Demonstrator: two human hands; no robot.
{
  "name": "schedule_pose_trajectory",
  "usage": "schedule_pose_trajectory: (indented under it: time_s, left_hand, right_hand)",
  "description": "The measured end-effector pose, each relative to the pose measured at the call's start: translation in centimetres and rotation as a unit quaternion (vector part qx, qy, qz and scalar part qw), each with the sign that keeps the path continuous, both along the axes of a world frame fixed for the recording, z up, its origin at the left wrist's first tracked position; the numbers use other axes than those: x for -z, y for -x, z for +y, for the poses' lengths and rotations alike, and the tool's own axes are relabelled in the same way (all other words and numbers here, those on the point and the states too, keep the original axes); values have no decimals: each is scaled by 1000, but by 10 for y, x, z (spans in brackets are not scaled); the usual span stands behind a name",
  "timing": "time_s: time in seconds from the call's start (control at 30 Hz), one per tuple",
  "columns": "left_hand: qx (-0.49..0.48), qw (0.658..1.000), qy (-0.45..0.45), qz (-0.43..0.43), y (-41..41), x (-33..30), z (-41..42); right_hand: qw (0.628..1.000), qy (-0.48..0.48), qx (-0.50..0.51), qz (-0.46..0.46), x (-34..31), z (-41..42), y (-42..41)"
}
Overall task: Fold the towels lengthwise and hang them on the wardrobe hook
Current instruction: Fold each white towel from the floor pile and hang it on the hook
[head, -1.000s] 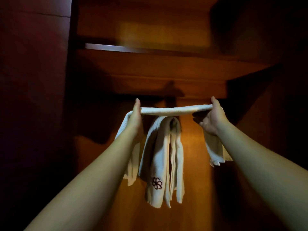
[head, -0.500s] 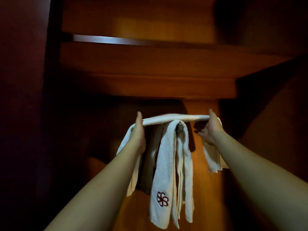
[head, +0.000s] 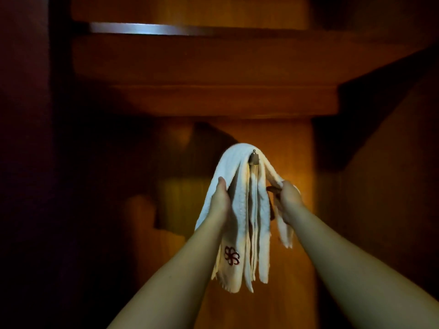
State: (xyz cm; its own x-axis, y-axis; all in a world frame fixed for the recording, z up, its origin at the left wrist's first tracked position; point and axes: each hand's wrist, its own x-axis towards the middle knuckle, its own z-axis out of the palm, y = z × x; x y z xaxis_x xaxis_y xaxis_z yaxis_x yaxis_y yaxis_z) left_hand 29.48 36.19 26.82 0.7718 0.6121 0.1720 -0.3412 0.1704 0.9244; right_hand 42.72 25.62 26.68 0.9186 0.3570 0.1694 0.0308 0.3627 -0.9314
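Hanging step under way: a folded towel is draped over the wardrobe hook, both hands on its two falls.

The white towel (head: pixel 234 162) arches over the small metal hook (head: pixel 253 157) on the wooden wardrobe panel (head: pixel 294 148), its crown resting at the hook's tip. The left hand (head: pixel 219 200) has a curled grip on the left fall; the right hand (head: pixel 288 198) pinches the right fall just below the bend. Other pale towel strips (head: pixel 255 233) hang from the same hook between the arms, one bearing a dark red flower emblem (head: pixel 232 255). The cloth looks soft, narrow and fringed at its ends. The next move probably calls for tugging both falls level, seating the fold behind the tip, then letting go gently so nothing slides off.
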Motion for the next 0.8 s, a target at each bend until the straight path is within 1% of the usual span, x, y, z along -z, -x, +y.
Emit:
schedule_pose_trajectory:
  time_s: [0.07, 0.13, 0.2, 0.27, 0.33, 0.4, 0.47, 0.53, 0.7, 0.73, 0.8]
  left_hand:
    - [23, 1000, 16, -1, 0, 3, -7]
    - [36, 998, 45, -5, 6, 9, -12]
    - [37, 997, 61, 0, 18, 21, -15]
    - [37, 996, 83, 11, 33, 38, -15]
    - [32, 994, 90, 55, 48, 57, -18]
    - [17, 986, 83, 142, 62, 75, -20]
    - [7, 969, 57, 241, 75, 97, -23]
    - [-6, 958, 11, 285, 92, 114, -30]
    - [-101, 946, -81, 298, 130, 127, -52]
    - [-117, 939, -116, 302, 135, 128, -53]
    - [-124, 912, -213, 327, 143, 134, -57]
  right_hand:
    - [999, -15, -30, 2, 5, 2, 10]
    - [998, -7, -69, 13, 14, 0, 14]
    - [993, 28, -106, 41, 29, -8, 17]
    - [988, 92, -109, 58, 50, -19, 14]
    - [982, 154, -97, 58, 74, -33, 13]
    - [966, 233, -94, 56, 96, -46, 16]
    - [950, 301, -77, 39, 115, -61, 22]
    - [936, 347, -55, 8, 129, -75, 28]
    - [903, 418, -47, -88, 151, -110, 53]
    - [893, 433, -52, -110, 152, -117, 59]
    - [870, 465, -55, -158, 154, -131, 75]
